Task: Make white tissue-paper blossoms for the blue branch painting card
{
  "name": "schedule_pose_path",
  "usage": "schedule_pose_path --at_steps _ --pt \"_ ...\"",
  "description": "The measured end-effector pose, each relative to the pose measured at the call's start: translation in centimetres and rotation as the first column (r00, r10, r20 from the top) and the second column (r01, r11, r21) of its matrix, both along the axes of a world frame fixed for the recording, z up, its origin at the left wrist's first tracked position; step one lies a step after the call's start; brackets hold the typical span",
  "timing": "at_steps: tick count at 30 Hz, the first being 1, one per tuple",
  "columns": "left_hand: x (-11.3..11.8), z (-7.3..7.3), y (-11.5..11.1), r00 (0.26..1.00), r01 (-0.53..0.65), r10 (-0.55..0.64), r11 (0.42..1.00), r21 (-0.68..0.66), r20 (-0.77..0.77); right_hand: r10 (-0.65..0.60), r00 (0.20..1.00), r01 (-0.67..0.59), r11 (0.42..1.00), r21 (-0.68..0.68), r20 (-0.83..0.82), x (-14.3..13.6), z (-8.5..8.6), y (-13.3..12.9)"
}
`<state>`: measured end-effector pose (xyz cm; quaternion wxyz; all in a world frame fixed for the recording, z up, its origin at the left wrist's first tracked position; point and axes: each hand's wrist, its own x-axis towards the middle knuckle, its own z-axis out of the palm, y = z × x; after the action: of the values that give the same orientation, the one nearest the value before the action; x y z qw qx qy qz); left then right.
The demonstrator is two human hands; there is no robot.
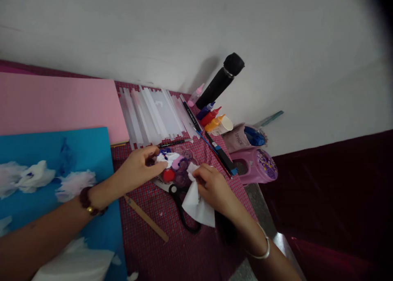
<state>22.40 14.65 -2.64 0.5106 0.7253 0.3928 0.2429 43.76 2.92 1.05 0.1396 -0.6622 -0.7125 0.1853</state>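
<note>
My left hand (144, 164) is at the left side of a clear paint palette (187, 155), its thumb and fingers around a crumpled white tissue (168, 158) with blue stains. Red paint (168, 175) and purple paint (177, 163) show in the palette's wells. On the palette's right, my right hand (211, 184) pinches a white tissue (198, 207) that hangs down over black-handled scissors (181, 209). Tissue flowers (37, 176) lie on a blue sheet (92, 150) at the left.
Behind are a pink sheet (61, 105), white strips (153, 113), paint bottles (210, 116), a black flask (217, 82) and a paper cup (226, 124). A cutter (225, 160) lies right of the palette, a wooden stick (147, 218) nearer. A pink container (254, 166) stands beyond the table's right edge.
</note>
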Motion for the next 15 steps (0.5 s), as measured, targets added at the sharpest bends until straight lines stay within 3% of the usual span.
schedule_pose_path --at_steps 7,15 --pt "0.0 0.4 0.2 1.000 -0.017 0.018 0.999 -0.047 0.020 -0.025 1.000 0.025 0.997 -0.077 0.002 -1.4 -1.3 1.4" --pt "0.0 0.5 0.2 1.000 -0.005 0.005 1.000 0.018 -0.030 -0.073 0.937 0.136 0.977 -0.165 0.342 -3.3 -0.3 2.8"
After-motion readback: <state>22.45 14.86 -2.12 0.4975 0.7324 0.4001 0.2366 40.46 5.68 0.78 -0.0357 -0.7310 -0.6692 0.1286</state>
